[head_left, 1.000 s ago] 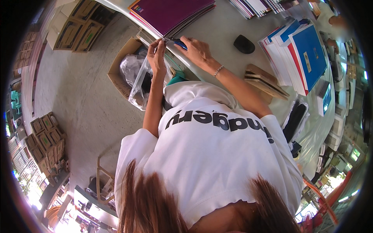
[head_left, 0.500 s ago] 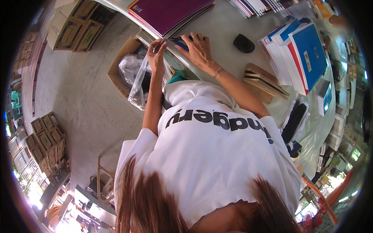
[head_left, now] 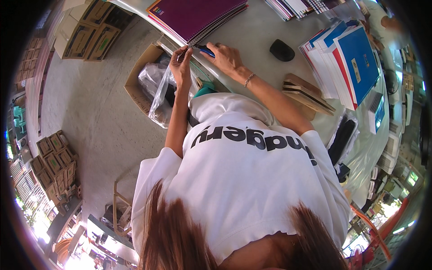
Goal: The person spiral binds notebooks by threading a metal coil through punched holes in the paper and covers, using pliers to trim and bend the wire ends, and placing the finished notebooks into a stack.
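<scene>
A stack of purple-covered spiral notebooks lies at the far edge of the table, with a dark spiral coil along the near side. My left hand is pinched at the coil's lower left end, just off the table edge. My right hand grips blue-handled pliers, their tip at that same coil end, close to my left fingertips. The exact contact between jaws and coil is too small to make out.
Right of my hands lie a black computer mouse, wooden blocks and a stack of blue-covered books. A cardboard box with clear plastic stands below the table edge at left. Boxes are stacked on the floor farther left.
My right hand's fingers have closed in around the plier handles, which stood wider apart before. My left hand stays at the coil end.
</scene>
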`<state>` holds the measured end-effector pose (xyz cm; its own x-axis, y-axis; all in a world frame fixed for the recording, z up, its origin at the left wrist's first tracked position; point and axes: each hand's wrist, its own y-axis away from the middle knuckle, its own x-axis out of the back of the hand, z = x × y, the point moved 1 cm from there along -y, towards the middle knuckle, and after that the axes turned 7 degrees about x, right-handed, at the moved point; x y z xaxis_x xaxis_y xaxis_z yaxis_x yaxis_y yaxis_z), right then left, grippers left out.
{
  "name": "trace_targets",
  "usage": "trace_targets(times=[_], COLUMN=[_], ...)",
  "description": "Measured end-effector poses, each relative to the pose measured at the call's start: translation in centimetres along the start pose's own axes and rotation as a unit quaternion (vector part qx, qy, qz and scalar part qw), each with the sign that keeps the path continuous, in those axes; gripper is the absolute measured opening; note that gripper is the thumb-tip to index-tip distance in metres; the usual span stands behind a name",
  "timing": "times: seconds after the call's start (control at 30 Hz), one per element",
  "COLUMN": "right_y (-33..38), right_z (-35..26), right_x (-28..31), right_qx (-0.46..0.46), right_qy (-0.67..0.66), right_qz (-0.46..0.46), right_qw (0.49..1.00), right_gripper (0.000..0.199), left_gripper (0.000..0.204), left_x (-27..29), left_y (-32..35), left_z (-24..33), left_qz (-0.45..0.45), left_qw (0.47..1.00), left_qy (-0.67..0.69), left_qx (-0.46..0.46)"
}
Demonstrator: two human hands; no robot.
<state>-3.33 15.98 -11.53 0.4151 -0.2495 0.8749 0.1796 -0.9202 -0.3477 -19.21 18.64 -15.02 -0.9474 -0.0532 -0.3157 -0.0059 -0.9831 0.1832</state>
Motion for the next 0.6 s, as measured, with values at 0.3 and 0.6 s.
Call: trace_targets(times=[0.3,0.6], right_y=[-1.4,-3.9], right_z=[0.9,0.9], right_x=[0.9,-1.6], right_qx=[-0.204,-0.224], right_qy=[-0.245,-0.229], right_qz=[0.096,0.157], right_qw=[0.943,0.934], right_gripper=[0.041,0.042], left_gripper=[0.017,0.025], left_x=[1.0,0.9], left_y=[-0.4,-0.7], left_z=[-1.1,-1.2], left_qz=[-0.005,0.014], left_qw=[0.972,0.986], left_qy=[0.226,0.141], left_qx=[0.067,0.091])
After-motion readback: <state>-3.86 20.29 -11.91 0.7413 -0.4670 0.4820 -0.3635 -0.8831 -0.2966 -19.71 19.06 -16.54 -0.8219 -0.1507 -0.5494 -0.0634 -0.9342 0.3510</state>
